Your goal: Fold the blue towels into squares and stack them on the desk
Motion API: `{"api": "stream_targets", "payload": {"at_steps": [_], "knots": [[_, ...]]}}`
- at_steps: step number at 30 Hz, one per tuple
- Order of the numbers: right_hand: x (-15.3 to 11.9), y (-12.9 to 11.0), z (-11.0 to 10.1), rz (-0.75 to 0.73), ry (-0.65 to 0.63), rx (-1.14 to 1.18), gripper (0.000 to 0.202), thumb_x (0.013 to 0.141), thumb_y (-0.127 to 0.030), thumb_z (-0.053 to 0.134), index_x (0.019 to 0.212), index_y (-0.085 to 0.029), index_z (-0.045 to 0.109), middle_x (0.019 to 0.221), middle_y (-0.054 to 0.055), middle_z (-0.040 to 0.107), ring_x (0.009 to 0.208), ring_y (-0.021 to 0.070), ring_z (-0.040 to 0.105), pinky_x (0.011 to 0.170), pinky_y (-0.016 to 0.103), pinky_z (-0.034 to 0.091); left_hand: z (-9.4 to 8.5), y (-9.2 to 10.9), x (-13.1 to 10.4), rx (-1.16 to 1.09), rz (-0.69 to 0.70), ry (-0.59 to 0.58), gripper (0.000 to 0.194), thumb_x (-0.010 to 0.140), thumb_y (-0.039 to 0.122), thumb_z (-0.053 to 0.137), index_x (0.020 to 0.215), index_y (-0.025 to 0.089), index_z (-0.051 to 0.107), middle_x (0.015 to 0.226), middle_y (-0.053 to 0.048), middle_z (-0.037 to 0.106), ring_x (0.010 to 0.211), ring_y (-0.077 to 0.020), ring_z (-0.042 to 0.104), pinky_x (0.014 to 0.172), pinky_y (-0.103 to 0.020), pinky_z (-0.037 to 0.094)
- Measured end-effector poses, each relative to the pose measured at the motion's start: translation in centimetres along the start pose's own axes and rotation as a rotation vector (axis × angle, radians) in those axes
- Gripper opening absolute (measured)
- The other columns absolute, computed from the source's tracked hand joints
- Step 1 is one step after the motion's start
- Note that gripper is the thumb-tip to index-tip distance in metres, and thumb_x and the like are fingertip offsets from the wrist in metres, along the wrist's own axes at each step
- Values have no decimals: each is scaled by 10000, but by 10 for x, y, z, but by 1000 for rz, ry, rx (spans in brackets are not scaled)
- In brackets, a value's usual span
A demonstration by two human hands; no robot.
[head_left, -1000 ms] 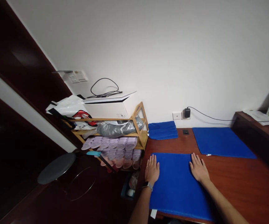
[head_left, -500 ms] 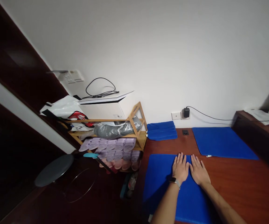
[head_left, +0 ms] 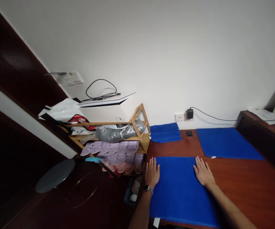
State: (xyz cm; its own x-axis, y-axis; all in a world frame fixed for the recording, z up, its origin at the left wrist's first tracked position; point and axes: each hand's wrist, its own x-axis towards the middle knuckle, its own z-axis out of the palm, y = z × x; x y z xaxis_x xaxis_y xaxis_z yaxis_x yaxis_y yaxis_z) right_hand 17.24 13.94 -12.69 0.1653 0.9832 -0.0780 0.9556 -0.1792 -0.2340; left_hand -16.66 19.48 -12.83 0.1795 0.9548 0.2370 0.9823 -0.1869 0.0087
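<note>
White wall (head_left: 166, 57) behind everything. Red-brown desk (head_left: 242, 184) against it, raised ledge (head_left: 243, 116) at its right end. Wooden rack (head_left: 140, 140) just left of the desk.

Front towel (head_left: 180, 190): blue, spread flat on the near part of the desk, white tag (head_left: 156, 222) poking out at its near left corner. Back towel (head_left: 228, 143): also blue and flat, beyond it to the right, smaller tag on the near edge. The two are apart. Folded towel (head_left: 165, 132): blue, back left of the desk, near the wall.

Rack: white box (head_left: 104, 114) on top, white bag (head_left: 62, 109) left of it, grey bundle (head_left: 118, 133) in clear plastic one level down, then rows of light purple slippers (head_left: 113, 148), pink ones (head_left: 121, 167) lower. Round stool (head_left: 56, 175) on the floor, left of the rack.

Left hand (head_left: 152, 173): open, palm down, at the front towel's far left corner, grey-banded watch (head_left: 148, 189) on that wrist. Right hand (head_left: 203, 173): open, palm down, at the far right corner. Neither grips anything; fingers point toward the wall.

Black cable (head_left: 101, 97) looped on the box. Black adapter (head_left: 190, 113) in the wall socket, its cord running right. Small black desk outlet (head_left: 189, 134) between folded and back towels.
</note>
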Motion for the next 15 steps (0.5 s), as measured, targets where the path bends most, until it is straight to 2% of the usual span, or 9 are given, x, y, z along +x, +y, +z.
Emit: {"api": "stream_targets", "payload": {"at_steps": [4,7,9,11,13,15], "knots": [[-6,-3,-1,19,14,-8,724,1031,-454,107,1662,-109,184,1739,52,179,1609,220,132,1305,446,94,0,4,1,3,-11,10,580,1071,355,311,1629,198,332,1637,-115,422,1522,-261,389,1251,-508,339],[-9,-6,-1,14,7,-26,729,1030,-457,108,1659,-96,184,1734,53,191,1608,219,139,1306,442,82,-12,2,2,4,-2,31,573,1061,326,326,1611,172,371,1630,-125,435,1526,-264,381,1258,-504,330],[-10,-7,-1,14,10,-21,727,1029,-449,115,1658,-90,179,1734,56,190,1608,218,138,1305,443,86,-23,12,2,-10,41,68,579,1050,279,325,1614,155,360,1637,-128,420,1539,-266,356,1269,-510,310],[-9,-7,-1,18,15,-14,724,1028,-439,119,1658,-88,177,1734,60,189,1609,217,135,1305,445,85,-32,41,-2,-51,109,101,586,1051,251,305,1630,158,320,1650,-116,397,1554,-260,321,1281,-514,289],[-8,-7,0,20,19,-12,721,1028,-432,120,1658,-85,178,1735,64,185,1609,216,133,1304,444,78,-36,88,-10,-119,198,95,578,1072,282,275,1641,178,286,1667,-89,369,1567,-242,287,1290,-500,280],[-8,-6,0,17,19,-13,717,1026,-423,127,1658,-88,184,1733,68,188,1608,214,138,1303,446,72,-34,139,-20,-202,312,37,572,1091,346,244,1642,197,281,1691,-54,316,1579,-214,253,1298,-460,272]]}}
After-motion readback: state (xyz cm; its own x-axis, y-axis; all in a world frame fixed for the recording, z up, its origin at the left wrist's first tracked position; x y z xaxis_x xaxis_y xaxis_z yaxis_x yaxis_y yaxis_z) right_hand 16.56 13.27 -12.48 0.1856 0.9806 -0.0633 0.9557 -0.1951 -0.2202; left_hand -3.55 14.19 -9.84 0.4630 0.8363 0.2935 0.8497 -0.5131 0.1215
